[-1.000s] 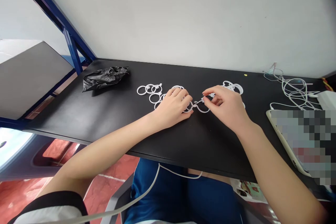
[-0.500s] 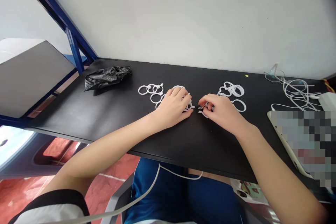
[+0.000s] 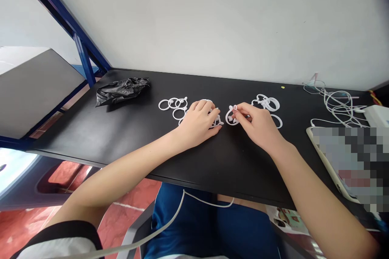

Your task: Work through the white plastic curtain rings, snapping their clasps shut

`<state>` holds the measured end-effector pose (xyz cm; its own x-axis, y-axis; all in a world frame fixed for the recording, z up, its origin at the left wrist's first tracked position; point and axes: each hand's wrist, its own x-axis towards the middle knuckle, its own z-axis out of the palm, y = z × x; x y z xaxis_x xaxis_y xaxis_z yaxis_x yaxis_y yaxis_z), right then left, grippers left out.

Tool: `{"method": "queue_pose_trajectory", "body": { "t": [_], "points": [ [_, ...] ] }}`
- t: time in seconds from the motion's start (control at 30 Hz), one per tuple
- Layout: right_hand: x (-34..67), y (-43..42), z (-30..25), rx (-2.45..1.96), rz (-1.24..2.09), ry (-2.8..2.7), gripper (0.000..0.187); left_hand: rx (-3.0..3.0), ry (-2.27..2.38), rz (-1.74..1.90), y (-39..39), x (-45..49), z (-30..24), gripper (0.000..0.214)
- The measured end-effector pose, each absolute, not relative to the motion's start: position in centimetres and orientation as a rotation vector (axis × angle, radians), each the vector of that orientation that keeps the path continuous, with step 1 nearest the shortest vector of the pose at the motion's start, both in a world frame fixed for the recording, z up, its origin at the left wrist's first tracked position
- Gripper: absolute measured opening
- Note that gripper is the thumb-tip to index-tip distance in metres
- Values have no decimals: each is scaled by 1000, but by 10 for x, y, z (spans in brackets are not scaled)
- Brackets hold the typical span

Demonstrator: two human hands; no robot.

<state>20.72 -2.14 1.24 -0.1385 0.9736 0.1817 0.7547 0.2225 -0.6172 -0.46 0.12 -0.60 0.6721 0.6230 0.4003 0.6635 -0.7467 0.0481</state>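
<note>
Between the thumb and fingertips of my right hand (image 3: 256, 124) is a white plastic ring (image 3: 227, 118) with a small eyelet, tilted up just above the black table (image 3: 194, 162). My left hand (image 3: 199, 123) lies palm down, fingers stretched, over a cluster of similar white rings (image 3: 217, 121), which it partly hides. More loose rings (image 3: 164, 105) spread out to the left of that hand. Behind and to the right of my right hand sits another small group of white rings (image 3: 274, 104).
A crumpled black plastic bag (image 3: 123, 90) lies at the back left. On the right are a tangled white cable (image 3: 340, 103) and a tablet-like device (image 3: 322, 153) with a blurred screen. A pale wall (image 3: 212, 20) rises behind the table.
My right hand has lifted slightly and turned the ring up, so its round shape and eyelet now show. My left hand stays over its rings. The view has shifted a little.
</note>
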Motion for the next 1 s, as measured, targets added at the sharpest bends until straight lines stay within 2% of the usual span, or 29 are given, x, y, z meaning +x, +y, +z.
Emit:
{"method": "queue_pose_trajectory", "body": {
  "t": [0.23, 0.7, 0.87, 1.0],
  "points": [
    [208, -20, 12, -1651, 459, -1863, 27, -2775, -1060, -647, 2, -4, -7, 31],
    [205, -22, 15, -1427, 509, -1690, 35, -2760, -1055, -627, 2, -5, -7, 33],
    [201, -30, 17, -1266, 448, -1947, 48, -2764, -999, -805, 2, -3, -4, 53],
    [194, -35, 17, -1096, 375, -2157, 44, -2867, -764, -1098, -4, -1, 2, 73]
  ]
}}
